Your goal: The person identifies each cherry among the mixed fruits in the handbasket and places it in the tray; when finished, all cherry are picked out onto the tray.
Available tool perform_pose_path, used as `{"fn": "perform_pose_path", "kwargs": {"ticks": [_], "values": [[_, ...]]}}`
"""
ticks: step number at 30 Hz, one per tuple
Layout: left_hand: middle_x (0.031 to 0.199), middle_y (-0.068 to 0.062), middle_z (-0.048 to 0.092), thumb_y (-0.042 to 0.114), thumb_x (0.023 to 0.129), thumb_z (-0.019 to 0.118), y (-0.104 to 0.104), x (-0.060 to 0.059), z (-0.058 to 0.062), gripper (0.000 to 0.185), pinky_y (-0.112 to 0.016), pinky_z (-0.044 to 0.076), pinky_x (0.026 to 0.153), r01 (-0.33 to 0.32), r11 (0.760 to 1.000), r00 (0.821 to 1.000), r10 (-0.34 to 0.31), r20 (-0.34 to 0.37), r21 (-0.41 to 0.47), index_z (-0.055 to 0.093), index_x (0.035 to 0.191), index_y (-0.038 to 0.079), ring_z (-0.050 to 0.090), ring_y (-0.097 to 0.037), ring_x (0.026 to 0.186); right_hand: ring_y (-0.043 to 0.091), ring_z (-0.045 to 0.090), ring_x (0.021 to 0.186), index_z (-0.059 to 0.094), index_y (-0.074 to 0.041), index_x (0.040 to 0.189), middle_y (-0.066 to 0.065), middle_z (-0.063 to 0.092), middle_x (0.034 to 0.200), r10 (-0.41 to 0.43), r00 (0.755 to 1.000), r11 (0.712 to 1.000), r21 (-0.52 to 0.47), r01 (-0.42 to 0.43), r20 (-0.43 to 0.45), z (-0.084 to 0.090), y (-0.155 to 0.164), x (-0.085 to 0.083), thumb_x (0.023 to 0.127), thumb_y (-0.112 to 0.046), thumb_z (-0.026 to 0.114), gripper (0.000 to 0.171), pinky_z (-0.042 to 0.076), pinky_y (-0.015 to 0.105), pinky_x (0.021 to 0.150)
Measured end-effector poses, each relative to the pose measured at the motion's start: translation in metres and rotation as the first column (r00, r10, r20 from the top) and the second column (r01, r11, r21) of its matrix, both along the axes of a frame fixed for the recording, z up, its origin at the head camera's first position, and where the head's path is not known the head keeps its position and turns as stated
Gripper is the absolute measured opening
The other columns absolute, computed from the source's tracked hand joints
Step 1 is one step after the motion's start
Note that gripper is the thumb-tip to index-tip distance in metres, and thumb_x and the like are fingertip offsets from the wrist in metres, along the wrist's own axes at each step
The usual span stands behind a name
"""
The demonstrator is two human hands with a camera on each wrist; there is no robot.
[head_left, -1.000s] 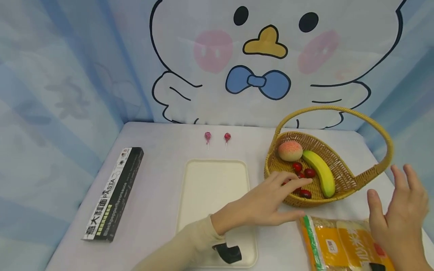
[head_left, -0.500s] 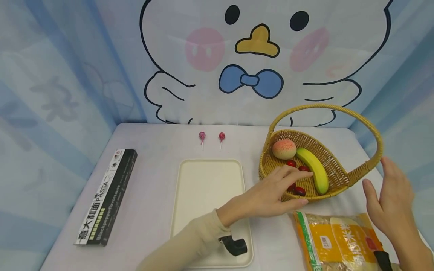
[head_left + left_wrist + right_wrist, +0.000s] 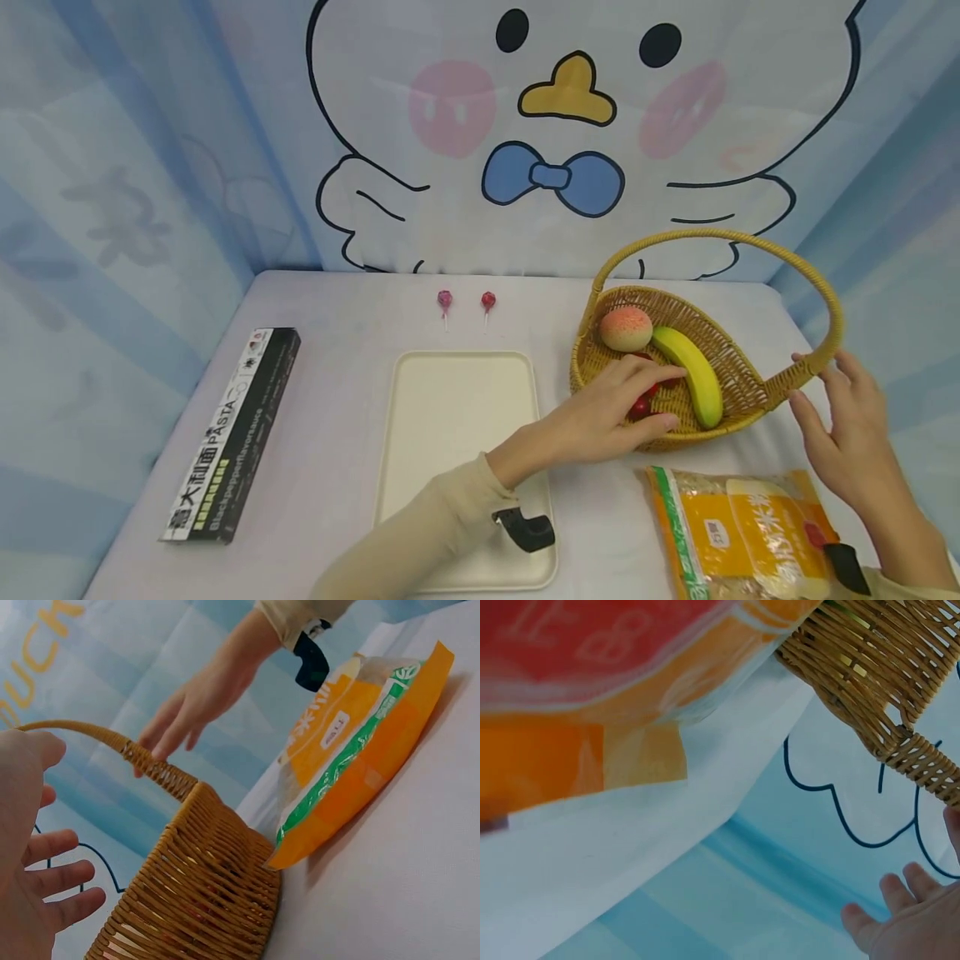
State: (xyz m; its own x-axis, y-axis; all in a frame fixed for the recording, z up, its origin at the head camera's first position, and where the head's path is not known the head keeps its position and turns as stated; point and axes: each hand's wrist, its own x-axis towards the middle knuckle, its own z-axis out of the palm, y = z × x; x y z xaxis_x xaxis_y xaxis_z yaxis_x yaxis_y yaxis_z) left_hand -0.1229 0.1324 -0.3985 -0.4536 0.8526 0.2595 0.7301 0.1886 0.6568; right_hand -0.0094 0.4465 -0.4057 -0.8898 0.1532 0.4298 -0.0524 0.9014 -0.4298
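Left hand (image 3: 600, 417): fingers extended and relaxed, reaching over the near rim of the wicker basket (image 3: 738, 367) toward the small red fruits (image 3: 640, 406); it grips nothing; whether a fingertip touches a fruit cannot be told. Right hand (image 3: 843, 433): fingers spread wide, at the base of the basket handle (image 3: 821, 287) at its right end; contact appears light, no closed hold is visible.

Handling judgement: the basket sits at the right rear of the table (image 3: 337, 400); woven cane, likely light and fairly stiff; the arched handle or the rim offers the firmest hold; the red fruits are small, smooth and round, likely to roll, best pinched singly.

Count: one basket; one peach (image 3: 626, 327); one banana (image 3: 690, 375); red fruits partly hidden, at least two; one tray (image 3: 450, 417); two lollipops (image 3: 445, 301); one pasta box (image 3: 234, 433); one orange bag (image 3: 742, 533).
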Motion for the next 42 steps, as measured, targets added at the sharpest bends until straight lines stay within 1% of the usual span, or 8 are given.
{"fn": "perform_pose_path", "kwargs": {"ticks": [3, 15, 23, 29, 32, 36, 38, 42], "values": [[0.157, -0.004, 0.046, 0.044, 0.112, 0.05, 0.002, -0.002, -0.002, 0.057, -0.021, 0.041, 0.116, 0.0, 1.0, 1.0, 0.0, -0.003, 0.0, 0.037, 0.164, 0.025, 0.045, -0.013, 0.137, 0.064, 0.008, 0.157, 0.041, 0.003, 0.156, 0.037, 0.015, 0.172, 0.001, 1.0, 1.0, 0.005, -0.001, 0.024, 0.0, 0.001, 0.0, 0.112, -0.015, 0.051, 0.048, 0.0, 0.086, 0.122], [0.159, -0.007, 0.047, 0.044, 0.113, 0.049, 0.015, -0.007, -0.011, 0.059, -0.024, 0.042, 0.12, -0.031, 0.999, 0.999, 0.031, 0.018, 0.02, 0.034, 0.165, 0.02, 0.049, -0.016, 0.14, 0.064, 0.007, 0.158, 0.045, 0.005, 0.152, 0.036, 0.013, 0.172, -0.01, 0.999, 1.0, 0.007, 0.01, 0.032, 0.002, 0.0, 0.001, 0.112, -0.018, 0.052, 0.046, 0.002, 0.087, 0.12], [0.157, -0.003, 0.048, 0.047, 0.114, 0.044, 0.027, -0.012, -0.013, 0.057, -0.022, 0.042, 0.117, -0.035, 0.999, 0.999, 0.036, 0.037, -0.009, 0.036, 0.164, 0.022, 0.048, -0.012, 0.138, 0.063, 0.008, 0.158, 0.046, 0.005, 0.15, 0.036, 0.014, 0.172, -0.006, 1.0, 1.0, 0.004, 0.006, 0.023, 0.003, -0.001, 0.0, 0.112, -0.014, 0.053, 0.043, 0.001, 0.085, 0.122], [0.162, -0.004, 0.045, 0.047, 0.114, 0.042, 0.036, -0.017, -0.01, 0.057, -0.024, 0.04, 0.123, -0.033, 0.999, 0.996, 0.035, 0.077, -0.018, 0.037, 0.164, 0.021, 0.046, -0.013, 0.146, 0.063, 0.009, 0.158, 0.046, 0.004, 0.15, 0.035, 0.015, 0.172, -0.008, 1.0, 1.0, 0.005, 0.008, 0.018, 0.003, -0.001, -0.001, 0.112, -0.015, 0.053, 0.043, 0.002, 0.084, 0.123], [0.161, -0.006, 0.047, 0.045, 0.114, 0.045, 0.037, -0.02, -0.008, 0.057, -0.024, 0.04, 0.123, -0.03, 0.999, 0.996, 0.031, 0.079, -0.021, 0.037, 0.164, 0.019, 0.046, -0.016, 0.146, 0.063, 0.009, 0.158, 0.046, 0.003, 0.151, 0.033, 0.015, 0.173, -0.014, 1.0, 1.0, 0.008, 0.014, 0.024, 0.002, 0.0, 0.0, 0.112, -0.016, 0.053, 0.044, 0.002, 0.085, 0.123], [0.158, -0.008, 0.048, 0.04, 0.112, 0.053, 0.04, -0.024, -0.007, 0.059, -0.023, 0.044, 0.118, -0.033, 0.999, 0.998, 0.035, 0.058, -0.041, 0.037, 0.164, 0.018, 0.049, -0.016, 0.142, 0.062, 0.009, 0.159, 0.045, 0.002, 0.153, 0.031, 0.014, 0.175, -0.021, 0.999, 1.0, 0.009, 0.02, 0.032, 0.0, 0.0, 0.001, 0.112, -0.017, 0.053, 0.045, 0.003, 0.086, 0.122], [0.157, -0.008, 0.048, 0.038, 0.111, 0.056, 0.042, -0.026, -0.007, 0.06, -0.023, 0.045, 0.115, -0.039, 0.997, 0.998, 0.042, 0.049, -0.062, 0.036, 0.164, 0.02, 0.049, -0.015, 0.14, 0.062, 0.01, 0.159, 0.045, 0.001, 0.153, 0.03, 0.014, 0.175, -0.018, 0.999, 1.0, 0.008, 0.018, 0.029, 0.0, 0.001, 0.001, 0.112, -0.017, 0.053, 0.046, 0.004, 0.086, 0.122], [0.161, -0.004, 0.045, 0.037, 0.109, 0.06, 0.048, -0.03, -0.006, 0.062, -0.023, 0.045, 0.117, -0.055, 0.993, 0.996, 0.061, 0.06, -0.102, 0.035, 0.164, 0.025, 0.048, -0.012, 0.143, 0.061, 0.012, 0.158, 0.046, 0.002, 0.152, 0.031, 0.016, 0.174, -0.008, 1.0, 1.0, 0.006, 0.008, 0.011, 0.0, 0.001, 0.0, 0.112, -0.017, 0.053, 0.045, 0.004, 0.085, 0.123]]}}
